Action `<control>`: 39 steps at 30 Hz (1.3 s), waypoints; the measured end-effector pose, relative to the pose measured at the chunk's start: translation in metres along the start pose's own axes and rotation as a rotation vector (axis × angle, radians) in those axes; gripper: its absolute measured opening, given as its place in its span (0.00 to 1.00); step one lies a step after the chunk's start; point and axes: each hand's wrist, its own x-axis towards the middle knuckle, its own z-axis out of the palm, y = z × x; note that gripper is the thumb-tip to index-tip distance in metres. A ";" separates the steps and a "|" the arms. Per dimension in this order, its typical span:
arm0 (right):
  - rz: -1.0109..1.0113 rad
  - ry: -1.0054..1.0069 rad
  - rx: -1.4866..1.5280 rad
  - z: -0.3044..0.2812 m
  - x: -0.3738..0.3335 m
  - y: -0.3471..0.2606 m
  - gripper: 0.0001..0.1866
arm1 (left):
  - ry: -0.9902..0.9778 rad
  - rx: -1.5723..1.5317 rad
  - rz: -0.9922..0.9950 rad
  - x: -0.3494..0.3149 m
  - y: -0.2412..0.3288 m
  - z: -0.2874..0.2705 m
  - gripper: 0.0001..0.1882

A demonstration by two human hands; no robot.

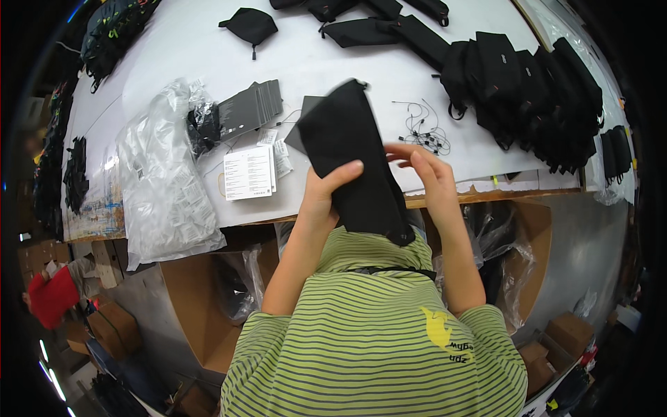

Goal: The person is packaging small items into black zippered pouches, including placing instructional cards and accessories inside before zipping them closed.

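Note:
In front of my body, over the table's near edge, I hold a flat black fabric pouch (358, 163) at a tilt. My left hand (331, 191) grips its left side, the thumb lying across the front and the other fingers hidden behind. At the pouch's right edge is my right hand (431, 174), its fingers apart and bent a little; whether the fingertips touch the fabric I cannot tell. Behind the pouch lies a dark grey card (306, 115), partly covered. Right of it, a tangle of thin black tag strings (427, 132) lies on the white table.
A clear plastic bag (163, 181) of small packets lies on the left. Beside it are fanned grey cards (251, 108) and a stack of white printed cards (248, 174). Black pouches (521, 90) pile up at right; another pouch (251, 26) lies far back. Open cartons (198, 313) stand below the table.

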 end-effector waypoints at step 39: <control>-0.526 -0.147 -0.622 -0.004 -0.005 -0.035 0.26 | 0.152 0.576 0.367 -0.011 0.002 -0.042 0.37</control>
